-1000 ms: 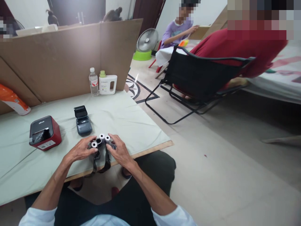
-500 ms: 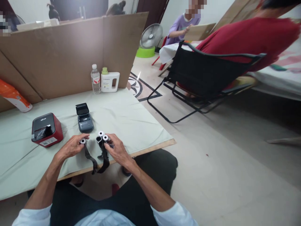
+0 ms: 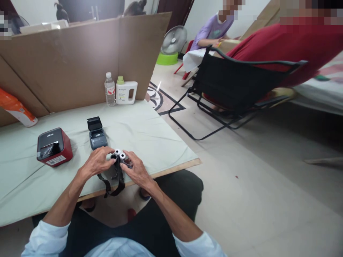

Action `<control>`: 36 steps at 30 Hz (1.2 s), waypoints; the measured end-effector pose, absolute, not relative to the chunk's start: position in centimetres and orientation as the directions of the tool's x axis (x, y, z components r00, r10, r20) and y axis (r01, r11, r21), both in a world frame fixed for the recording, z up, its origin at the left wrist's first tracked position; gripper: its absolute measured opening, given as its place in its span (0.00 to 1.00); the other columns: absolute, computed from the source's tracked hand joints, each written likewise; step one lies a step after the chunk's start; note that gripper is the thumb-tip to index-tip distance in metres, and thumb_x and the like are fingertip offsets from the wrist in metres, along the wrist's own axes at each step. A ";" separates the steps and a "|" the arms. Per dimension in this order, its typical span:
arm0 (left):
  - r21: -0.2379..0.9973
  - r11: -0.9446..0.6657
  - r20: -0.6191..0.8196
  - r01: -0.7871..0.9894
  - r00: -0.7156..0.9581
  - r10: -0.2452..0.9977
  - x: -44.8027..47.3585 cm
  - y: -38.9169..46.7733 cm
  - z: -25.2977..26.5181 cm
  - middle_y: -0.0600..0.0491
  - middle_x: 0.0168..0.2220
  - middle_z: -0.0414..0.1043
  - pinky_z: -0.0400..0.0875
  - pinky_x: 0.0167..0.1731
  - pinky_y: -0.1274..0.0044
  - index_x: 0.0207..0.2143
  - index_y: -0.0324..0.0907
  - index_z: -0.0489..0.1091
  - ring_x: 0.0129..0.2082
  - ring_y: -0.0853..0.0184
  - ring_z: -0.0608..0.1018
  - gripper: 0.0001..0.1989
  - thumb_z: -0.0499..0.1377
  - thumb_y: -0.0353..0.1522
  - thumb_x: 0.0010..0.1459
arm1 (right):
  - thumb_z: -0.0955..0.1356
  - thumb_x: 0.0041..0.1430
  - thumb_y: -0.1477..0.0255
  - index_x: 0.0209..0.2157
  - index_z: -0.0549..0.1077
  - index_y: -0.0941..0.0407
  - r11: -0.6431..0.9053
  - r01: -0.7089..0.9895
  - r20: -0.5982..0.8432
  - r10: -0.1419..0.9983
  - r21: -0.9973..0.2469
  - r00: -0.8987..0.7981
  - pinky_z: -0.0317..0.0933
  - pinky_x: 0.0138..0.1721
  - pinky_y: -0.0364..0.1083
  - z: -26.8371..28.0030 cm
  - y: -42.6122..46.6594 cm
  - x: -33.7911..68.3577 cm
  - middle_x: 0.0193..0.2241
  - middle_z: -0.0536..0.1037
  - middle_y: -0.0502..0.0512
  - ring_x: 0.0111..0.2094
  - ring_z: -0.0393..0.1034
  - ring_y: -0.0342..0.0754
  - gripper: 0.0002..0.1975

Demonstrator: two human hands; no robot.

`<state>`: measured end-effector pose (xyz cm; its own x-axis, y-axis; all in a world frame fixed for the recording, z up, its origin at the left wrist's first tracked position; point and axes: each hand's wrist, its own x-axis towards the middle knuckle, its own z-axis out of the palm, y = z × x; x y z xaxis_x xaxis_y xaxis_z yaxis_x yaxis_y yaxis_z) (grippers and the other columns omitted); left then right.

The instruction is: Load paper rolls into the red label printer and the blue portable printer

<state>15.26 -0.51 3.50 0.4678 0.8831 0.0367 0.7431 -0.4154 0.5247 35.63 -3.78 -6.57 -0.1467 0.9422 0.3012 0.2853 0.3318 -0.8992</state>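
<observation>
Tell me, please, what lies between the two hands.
The head view shows white rolls and black strips between the left hand and right hand.

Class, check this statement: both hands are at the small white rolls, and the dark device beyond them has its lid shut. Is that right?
Not quite: the head view shows the lid of the dark device raised, not shut. The rest holds: the left hand and right hand are at the small white rolls.

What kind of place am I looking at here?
Probably a makeshift indoor workspace, perhaps in a home: a large cardboard partition stands along the far side of a sheet-covered table, with a black folding chair and an electric fan beyond.
</observation>
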 end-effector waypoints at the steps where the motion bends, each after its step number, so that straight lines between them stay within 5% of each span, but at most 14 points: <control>1: 0.512 -0.403 0.019 0.758 0.460 0.888 15.7 -0.4 3.4 0.47 0.46 0.82 0.75 0.50 0.67 0.47 0.44 0.79 0.47 0.56 0.82 0.15 0.61 0.34 0.58 | 0.69 0.61 0.70 0.61 0.70 0.55 0.329 0.289 0.299 0.943 -0.899 -0.144 0.70 0.37 0.48 -6.6 -3.8 35.7 0.46 0.75 0.59 0.36 0.73 0.47 0.26; 7: 0.490 -0.322 -0.067 0.810 0.403 0.913 15.4 0.0 3.6 0.50 0.37 0.83 0.71 0.39 0.74 0.40 0.42 0.80 0.37 0.62 0.81 0.13 0.59 0.26 0.53 | 0.69 0.61 0.70 0.60 0.71 0.53 0.311 0.260 0.282 0.949 -0.914 -0.142 0.68 0.30 0.45 -6.2 -3.6 36.1 0.50 0.75 0.60 0.33 0.71 0.45 0.25; 14: 0.514 -0.329 -0.008 0.792 0.388 0.922 13.7 0.1 2.9 0.53 0.29 0.81 0.68 0.34 0.76 0.33 0.42 0.81 0.29 0.65 0.78 0.13 0.58 0.23 0.50 | 0.70 0.61 0.68 0.59 0.72 0.54 0.314 0.287 0.286 0.949 -0.905 -0.136 0.69 0.32 0.46 -5.4 -3.4 36.2 0.47 0.75 0.59 0.33 0.70 0.45 0.23; 28: 0.685 -0.376 0.036 0.624 0.487 0.873 14.6 2.5 2.2 0.51 0.36 0.83 0.74 0.44 0.73 0.32 0.41 0.78 0.39 0.62 0.83 0.12 0.56 0.24 0.49 | 0.69 0.61 0.69 0.54 0.76 0.56 0.332 0.339 0.201 0.908 -0.880 -0.367 0.67 0.42 0.48 -4.7 0.2 36.7 0.42 0.80 0.57 0.37 0.73 0.48 0.20; 36: 0.758 -0.296 -0.030 0.582 0.485 0.874 12.8 2.3 4.3 0.50 0.37 0.82 0.74 0.38 0.76 0.31 0.41 0.77 0.37 0.64 0.81 0.10 0.57 0.26 0.48 | 0.71 0.61 0.66 0.54 0.76 0.55 0.309 0.308 0.171 0.899 -0.900 -0.403 0.66 0.42 0.48 -4.7 -0.2 37.0 0.43 0.79 0.55 0.36 0.71 0.46 0.20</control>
